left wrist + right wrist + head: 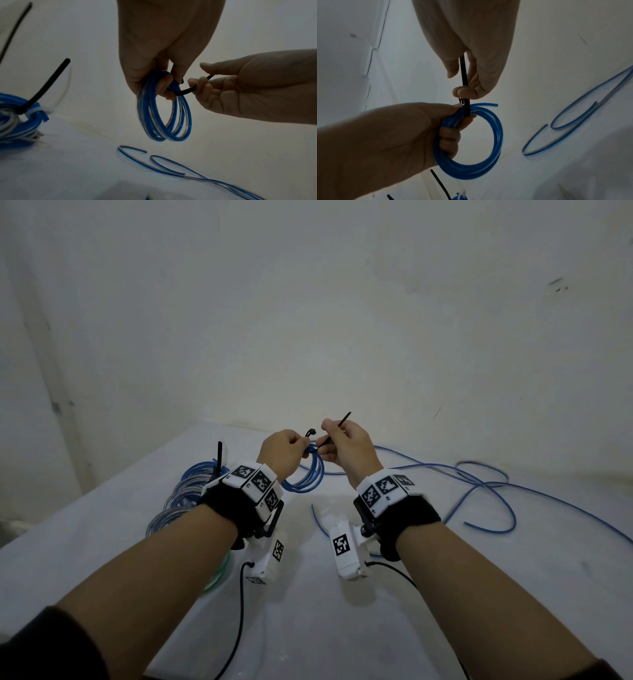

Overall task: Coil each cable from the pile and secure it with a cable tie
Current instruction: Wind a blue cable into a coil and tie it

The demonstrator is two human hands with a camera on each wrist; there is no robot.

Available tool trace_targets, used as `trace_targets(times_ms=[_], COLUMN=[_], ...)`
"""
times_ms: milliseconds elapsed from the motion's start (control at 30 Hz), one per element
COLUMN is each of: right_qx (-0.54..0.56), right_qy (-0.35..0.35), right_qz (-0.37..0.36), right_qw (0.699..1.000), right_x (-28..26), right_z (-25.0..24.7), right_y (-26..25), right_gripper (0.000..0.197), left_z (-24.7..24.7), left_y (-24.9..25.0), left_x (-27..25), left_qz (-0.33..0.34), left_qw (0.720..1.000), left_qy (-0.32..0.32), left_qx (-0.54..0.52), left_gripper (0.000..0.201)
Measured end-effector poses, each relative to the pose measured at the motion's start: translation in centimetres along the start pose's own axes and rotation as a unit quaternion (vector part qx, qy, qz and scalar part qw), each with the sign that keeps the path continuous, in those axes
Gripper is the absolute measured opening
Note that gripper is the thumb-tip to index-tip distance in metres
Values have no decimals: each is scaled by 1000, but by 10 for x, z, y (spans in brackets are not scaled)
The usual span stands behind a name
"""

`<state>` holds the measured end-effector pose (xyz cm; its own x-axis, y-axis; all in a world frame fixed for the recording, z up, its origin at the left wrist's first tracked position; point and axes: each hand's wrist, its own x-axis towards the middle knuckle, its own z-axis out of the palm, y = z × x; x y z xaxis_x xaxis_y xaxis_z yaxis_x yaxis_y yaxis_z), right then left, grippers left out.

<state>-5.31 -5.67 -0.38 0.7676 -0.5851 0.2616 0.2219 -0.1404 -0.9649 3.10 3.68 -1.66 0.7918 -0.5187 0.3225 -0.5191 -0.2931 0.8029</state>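
**Me:** Head view has both my hands raised above the white tabletop (376, 628), near its far edge at twelve o'clock. My left hand (281, 453) is curled round the top of a small coil of blue plastic-sheathed cable (306, 474); the loop hangs below my fingers, clear of the table.

**You:** And the right?

**Me:** My right hand (346, 448) pinches the tail of a thin black plastic cable tie (337, 428) between thumb and forefinger. The free tip points up toward one o'clock; the other end runs down to the coil's top, where my left fingers are.

**You:** Is the tie closed round the coil?

**Me:** The right wrist view shows the black strap crossing the strands at the coil's twelve o'clock, with its small head just beside my left thumb. Whether it's locked, I cannot tell.

**You:** What else is on the table?

**Me:** At nine o'clock from my hands lie bundled blue coils (186, 491), a black tie tail (218, 457) sticking upright from them. At three o'clock loose blue cable (479, 484) sprawls in wide curves.
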Motion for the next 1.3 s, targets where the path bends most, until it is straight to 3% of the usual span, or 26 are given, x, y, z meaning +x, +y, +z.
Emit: trace_targets(times_ms=[133, 267, 600, 900, 1300], right_qx=[57, 43, 11, 29, 14], right_qy=[0, 11, 75, 115, 112], right_qz=[16, 14, 60, 167, 146], right_qw=[998, 999, 995, 979, 983], right_x=[-3, -4, -2, -2, -2], right_z=[0, -2, -6, -26, -27], right_y=[-4, -6, 7, 21, 16], right_gripper=[36, 44, 28, 22, 21], left_z=[0, 2, 10, 24, 25], left_y=[-1, -3, -3, 1, 6], left_x=[1, 0, -5, -10, -11], left_qz=[-1, 5, -7, 7, -1], left_qw=[1000, 999, 997, 998, 999], left_qy=[6, 14, 22, -56, -42], left_qx=[-12, -41, -67, -20, -15], left_gripper=[28, 21, 9, 6, 9])
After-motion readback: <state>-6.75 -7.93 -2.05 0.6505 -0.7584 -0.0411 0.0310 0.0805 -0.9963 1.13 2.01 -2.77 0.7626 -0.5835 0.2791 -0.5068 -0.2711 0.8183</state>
